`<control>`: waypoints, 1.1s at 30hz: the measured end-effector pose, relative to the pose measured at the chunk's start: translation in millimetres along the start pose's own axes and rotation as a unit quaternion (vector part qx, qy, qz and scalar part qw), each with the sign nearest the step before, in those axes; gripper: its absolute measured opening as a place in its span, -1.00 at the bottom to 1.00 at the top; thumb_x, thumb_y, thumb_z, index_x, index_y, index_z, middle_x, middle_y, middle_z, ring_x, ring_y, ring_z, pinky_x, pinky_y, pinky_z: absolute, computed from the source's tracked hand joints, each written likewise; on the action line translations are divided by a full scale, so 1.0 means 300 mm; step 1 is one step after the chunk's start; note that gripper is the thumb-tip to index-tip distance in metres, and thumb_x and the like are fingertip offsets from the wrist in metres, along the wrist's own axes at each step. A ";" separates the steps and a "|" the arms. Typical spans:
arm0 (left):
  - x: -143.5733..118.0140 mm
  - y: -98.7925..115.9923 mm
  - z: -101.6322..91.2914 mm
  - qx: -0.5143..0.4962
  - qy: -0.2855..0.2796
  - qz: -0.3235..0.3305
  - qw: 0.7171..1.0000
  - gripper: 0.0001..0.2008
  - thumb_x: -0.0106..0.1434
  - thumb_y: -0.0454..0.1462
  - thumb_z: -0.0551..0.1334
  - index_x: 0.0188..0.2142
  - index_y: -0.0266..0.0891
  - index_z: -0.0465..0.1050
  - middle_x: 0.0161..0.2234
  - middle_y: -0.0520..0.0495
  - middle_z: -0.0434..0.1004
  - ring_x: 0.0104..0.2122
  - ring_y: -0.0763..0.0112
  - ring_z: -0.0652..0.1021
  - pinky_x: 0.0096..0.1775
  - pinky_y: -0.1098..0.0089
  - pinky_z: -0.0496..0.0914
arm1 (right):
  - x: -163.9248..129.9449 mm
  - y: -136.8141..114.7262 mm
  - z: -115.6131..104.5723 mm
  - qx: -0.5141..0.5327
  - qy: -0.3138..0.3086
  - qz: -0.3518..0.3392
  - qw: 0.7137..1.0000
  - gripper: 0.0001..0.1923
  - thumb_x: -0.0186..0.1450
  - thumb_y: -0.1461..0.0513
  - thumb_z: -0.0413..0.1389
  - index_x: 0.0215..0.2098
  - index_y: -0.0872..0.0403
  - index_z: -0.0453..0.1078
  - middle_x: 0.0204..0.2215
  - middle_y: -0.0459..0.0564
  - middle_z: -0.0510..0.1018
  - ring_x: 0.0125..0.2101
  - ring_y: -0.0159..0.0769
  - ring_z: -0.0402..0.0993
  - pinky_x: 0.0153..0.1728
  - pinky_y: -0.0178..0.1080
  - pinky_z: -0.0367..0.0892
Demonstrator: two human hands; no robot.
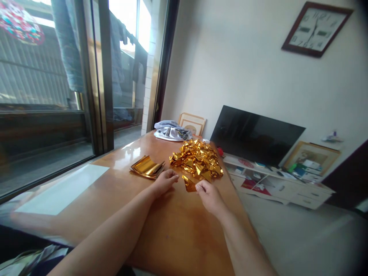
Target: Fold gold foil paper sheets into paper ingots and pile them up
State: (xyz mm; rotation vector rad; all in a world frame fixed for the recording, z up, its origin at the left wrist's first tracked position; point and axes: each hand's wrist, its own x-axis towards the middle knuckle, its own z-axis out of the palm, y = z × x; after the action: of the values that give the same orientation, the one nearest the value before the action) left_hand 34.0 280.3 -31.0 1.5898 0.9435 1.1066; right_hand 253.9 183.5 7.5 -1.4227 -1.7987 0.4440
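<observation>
The right hand (209, 195) pinches a gold foil piece (189, 184) on the desk (172, 230) (pile (197, 159) just beyond); the left hand (165, 180) rests beside it, fingers curled, holding nothing.

A home living room. Beyond the right hand (209, 195), which pinches gold foil (189, 184), a dark TV (253, 134) stands on a low white cabinet (287, 188) with framed pictures (312, 155); a wall clock (316, 27) hangs above. Left of the hands, a sliding glass door (57, 96) shows laundry (67, 42) drying outside.
</observation>
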 end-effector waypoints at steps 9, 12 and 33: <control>-0.019 0.114 0.020 0.004 0.005 -0.017 1.000 -0.46 0.10 0.18 0.24 -0.41 -0.31 0.45 -0.49 -0.07 0.48 -0.47 0.36 0.42 -0.39 0.38 0.25 | -0.073 -0.091 -0.109 0.099 -0.014 0.044 0.994 -0.67 0.35 0.01 0.02 -0.39 0.08 0.35 -0.46 -0.07 0.51 -0.39 -0.28 0.41 -0.33 -0.28 0.26; -0.060 0.198 0.034 -0.041 0.003 -0.027 0.999 -0.26 0.21 0.30 -0.03 -0.26 -0.34 0.47 -0.34 -0.18 0.55 -0.38 0.33 0.49 -0.34 0.39 0.30 | -0.143 -0.145 -0.133 0.126 0.001 0.057 0.990 -0.68 0.35 0.02 0.03 -0.37 0.08 0.36 -0.45 -0.08 0.51 -0.39 -0.30 0.40 -0.33 -0.29 0.25; -0.775 0.436 0.143 -0.266 -0.039 0.056 0.961 -0.82 0.15 -0.20 0.40 -0.38 -0.28 0.53 -0.45 -0.02 0.50 -0.39 0.42 0.46 -0.24 0.39 0.34 | -0.557 -0.559 -0.129 -0.055 0.027 -0.117 0.991 -0.81 0.32 0.27 0.03 -0.47 0.03 0.33 -0.48 -0.10 0.49 -0.42 -0.33 0.38 -0.39 -0.32 0.19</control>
State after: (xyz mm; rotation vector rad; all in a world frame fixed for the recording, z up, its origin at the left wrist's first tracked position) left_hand 16.3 19.4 37.4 1.2371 0.4501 1.2406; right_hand 183.7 -31.7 87.2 -1.2638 -1.9411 0.1857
